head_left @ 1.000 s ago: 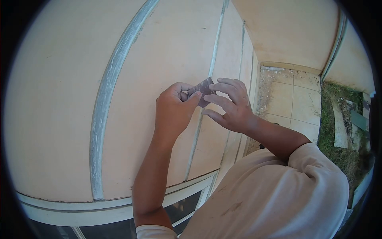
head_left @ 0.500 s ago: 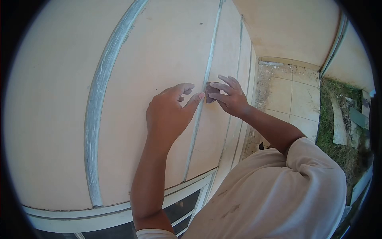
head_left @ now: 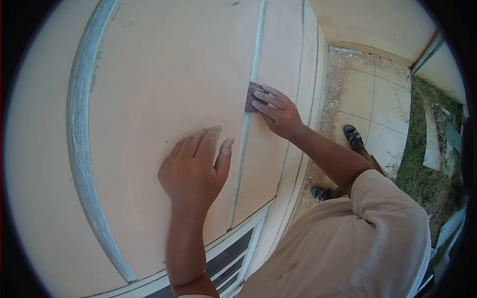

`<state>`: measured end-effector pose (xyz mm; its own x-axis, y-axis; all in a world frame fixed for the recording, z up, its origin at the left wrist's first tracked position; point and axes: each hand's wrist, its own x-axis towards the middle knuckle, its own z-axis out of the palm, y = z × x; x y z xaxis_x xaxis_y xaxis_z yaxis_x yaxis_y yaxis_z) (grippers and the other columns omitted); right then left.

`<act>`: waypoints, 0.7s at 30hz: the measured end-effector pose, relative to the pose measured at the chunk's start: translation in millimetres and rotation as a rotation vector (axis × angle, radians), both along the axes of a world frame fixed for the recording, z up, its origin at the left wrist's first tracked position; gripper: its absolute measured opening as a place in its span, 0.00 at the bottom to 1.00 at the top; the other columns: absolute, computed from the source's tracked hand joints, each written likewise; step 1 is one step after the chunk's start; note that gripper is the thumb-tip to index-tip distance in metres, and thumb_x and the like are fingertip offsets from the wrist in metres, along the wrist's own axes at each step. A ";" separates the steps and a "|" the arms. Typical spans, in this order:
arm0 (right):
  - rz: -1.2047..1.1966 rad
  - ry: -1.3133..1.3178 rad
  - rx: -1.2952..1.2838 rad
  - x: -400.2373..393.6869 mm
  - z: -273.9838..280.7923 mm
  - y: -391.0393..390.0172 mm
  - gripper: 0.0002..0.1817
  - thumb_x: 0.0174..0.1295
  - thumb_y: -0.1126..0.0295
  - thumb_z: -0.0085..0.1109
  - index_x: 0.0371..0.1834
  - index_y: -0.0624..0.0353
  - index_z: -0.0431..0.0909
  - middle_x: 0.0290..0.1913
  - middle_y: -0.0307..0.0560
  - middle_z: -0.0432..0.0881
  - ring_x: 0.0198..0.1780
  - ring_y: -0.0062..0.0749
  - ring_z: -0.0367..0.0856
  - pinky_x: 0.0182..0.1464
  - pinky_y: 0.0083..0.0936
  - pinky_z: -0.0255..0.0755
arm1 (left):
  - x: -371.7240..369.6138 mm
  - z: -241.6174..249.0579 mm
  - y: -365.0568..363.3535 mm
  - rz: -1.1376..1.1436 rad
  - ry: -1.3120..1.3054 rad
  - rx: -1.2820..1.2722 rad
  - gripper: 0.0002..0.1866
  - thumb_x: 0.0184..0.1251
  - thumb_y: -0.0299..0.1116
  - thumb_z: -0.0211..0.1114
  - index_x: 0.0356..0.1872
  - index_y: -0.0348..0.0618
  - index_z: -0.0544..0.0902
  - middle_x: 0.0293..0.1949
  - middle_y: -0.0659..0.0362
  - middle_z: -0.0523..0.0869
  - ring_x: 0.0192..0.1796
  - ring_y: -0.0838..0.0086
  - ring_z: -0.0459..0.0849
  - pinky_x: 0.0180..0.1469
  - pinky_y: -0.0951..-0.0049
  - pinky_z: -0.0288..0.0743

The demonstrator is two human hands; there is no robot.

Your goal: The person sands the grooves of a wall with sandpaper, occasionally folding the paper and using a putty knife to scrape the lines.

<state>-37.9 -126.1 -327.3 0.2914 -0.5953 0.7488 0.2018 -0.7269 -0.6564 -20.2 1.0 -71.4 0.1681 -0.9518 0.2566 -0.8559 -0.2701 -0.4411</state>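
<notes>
Sandpaper sheet [head_left: 250, 97], judging by its look — lies across the narrow strip [head_left: 257, 44] on the wall [head_left: 149, 84], under the right hand's fingers.

Left to right. Wide strip [head_left: 79, 134]: grey-white and streaky, well apart from both hands, nothing at risk there. Left hand [head_left: 194, 159]: empty, fingers extended and close together, thumb out to the side, just over or against the wall; contact can't be told. If it does bear weight, a smooth or dusty surface could let it slide.

Sheet and narrow strip: the sheet looks wider than the strip and overlaps the plain wall on the left, so rubbing there could scuff the paint. Uneven pressure from the fingers could leave one edge lifted, likely to catch or crease. Right hand [head_left: 280, 116]: holding the sheet, fingers stretched over it and pressing it to the wall. Fingertips look pale, maybe dusty; a light hold like that could let the sheet slip out, and fingertips past its edge could scrape.

Sheet's look: small, roughly four-sided, dark purplish brown, left edge fairly straight, seemingly flat. Right part covered by fingers — can't tell if it's folded, how worn it is, or which side is gritty.
</notes>
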 end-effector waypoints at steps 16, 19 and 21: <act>0.287 -0.152 -0.294 1.9 -5.3 12.0 0.14 0.52 0.75 0.71 0.44 0.55 0.85 0.54 0.38 0.83 0.64 0.42 0.78 0.65 0.38 0.78 | 6.1 -19.7 0.3 -0.099 -0.002 0.205 0.11 0.61 0.43 0.71 0.40 0.52 0.88 0.53 0.59 0.85 0.60 0.58 0.80 0.56 0.54 0.71; 0.341 -0.188 -0.355 3.1 -12.2 -2.7 0.12 0.53 0.74 0.71 0.42 0.56 0.86 0.54 0.37 0.83 0.64 0.41 0.78 0.66 0.37 0.78 | 9.8 -21.3 1.9 -0.091 -0.067 0.226 0.12 0.63 0.44 0.69 0.44 0.54 0.88 0.58 0.57 0.82 0.64 0.57 0.78 0.61 0.51 0.70; 0.063 -0.050 -0.166 12.2 -15.0 -16.4 0.11 0.55 0.70 0.68 0.42 0.54 0.87 0.53 0.35 0.83 0.63 0.36 0.78 0.67 0.31 0.77 | 11.3 -23.7 0.7 -0.071 -0.092 0.263 0.15 0.62 0.44 0.70 0.47 0.54 0.86 0.61 0.56 0.80 0.67 0.56 0.74 0.66 0.49 0.66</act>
